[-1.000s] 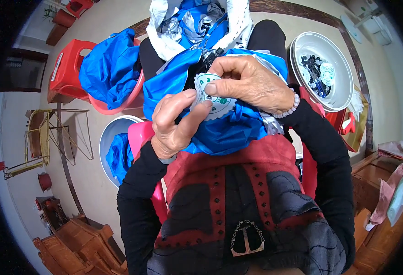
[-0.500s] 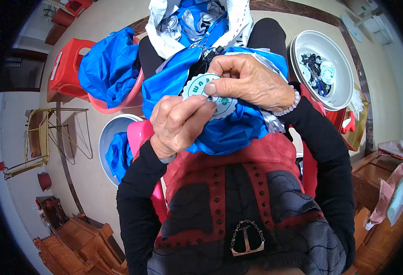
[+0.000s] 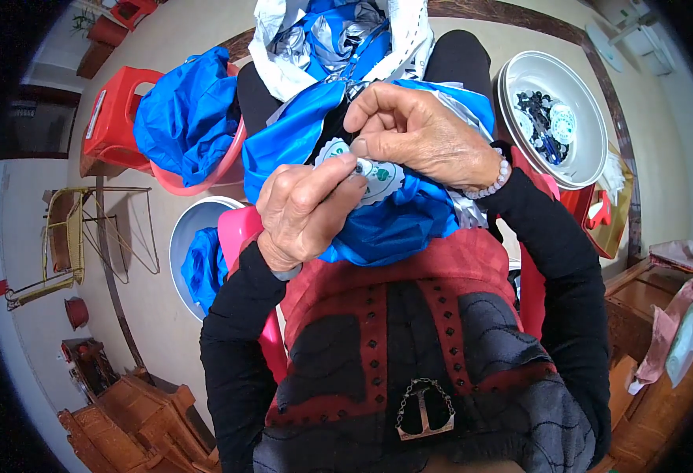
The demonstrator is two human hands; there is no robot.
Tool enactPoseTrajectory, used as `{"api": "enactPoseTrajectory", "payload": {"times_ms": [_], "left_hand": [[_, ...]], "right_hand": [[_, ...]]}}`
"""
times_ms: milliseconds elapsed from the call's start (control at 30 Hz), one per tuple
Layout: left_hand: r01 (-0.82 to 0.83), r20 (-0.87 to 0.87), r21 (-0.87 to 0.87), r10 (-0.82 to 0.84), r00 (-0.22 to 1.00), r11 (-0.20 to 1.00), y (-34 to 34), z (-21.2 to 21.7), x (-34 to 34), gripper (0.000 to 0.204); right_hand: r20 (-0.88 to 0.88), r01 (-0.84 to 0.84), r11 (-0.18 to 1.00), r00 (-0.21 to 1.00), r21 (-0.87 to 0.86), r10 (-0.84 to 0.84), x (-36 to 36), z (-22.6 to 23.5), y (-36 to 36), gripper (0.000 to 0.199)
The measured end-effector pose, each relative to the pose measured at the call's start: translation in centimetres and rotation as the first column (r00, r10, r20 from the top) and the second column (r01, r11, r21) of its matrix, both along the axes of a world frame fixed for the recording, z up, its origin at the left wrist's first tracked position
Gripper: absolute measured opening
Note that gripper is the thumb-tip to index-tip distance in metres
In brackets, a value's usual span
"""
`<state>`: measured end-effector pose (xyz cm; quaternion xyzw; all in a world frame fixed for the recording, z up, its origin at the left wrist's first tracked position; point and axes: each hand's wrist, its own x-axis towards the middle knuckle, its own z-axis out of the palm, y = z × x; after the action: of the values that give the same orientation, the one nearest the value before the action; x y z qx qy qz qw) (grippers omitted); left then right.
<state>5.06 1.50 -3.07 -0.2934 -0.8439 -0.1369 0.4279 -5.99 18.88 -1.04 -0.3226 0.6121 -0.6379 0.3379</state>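
The left hand (image 3: pixel 303 206) pinches the scalloped white tag (image 3: pixel 382 180); the right hand (image 3: pixel 433 140) curls at its far side, hold unclear. A loose pinch could drop it.

Bright indoor light, sheen on blue fabric (image 3: pixel 293 135), black fisheye corners, bowed edges

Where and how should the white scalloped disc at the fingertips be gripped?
Probably by the lower-right rim of the white scalloped disc, in a flat pinch from the right, below the right hand. It looks thin, and that edge shows uncovered against the blue fabric, while the left hand crosses its left side and the right one is near its upper edge.
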Motion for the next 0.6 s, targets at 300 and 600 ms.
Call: {"api": "enactPoseTrajectory", "payload": {"times_ms": [300,600], "left_hand": [[-0.072,0.038,0.04,0.071,0.997,0.997,-0.3,-0.2,-1.0,0.035],[-0.116,0.101,0.055,0.11,0.989,0.992,-1.4,0.0,-1.0,0.035]], "right_hand": [[-0.223,-0.05,0.998,0.973,0.023,0.054,-0.7,-0.9,-0.1,0.013],[-0.661,-0.007,0.998,0.749,0.069,0.051,-0.5,-0.4,-0.7,0.012]]}}
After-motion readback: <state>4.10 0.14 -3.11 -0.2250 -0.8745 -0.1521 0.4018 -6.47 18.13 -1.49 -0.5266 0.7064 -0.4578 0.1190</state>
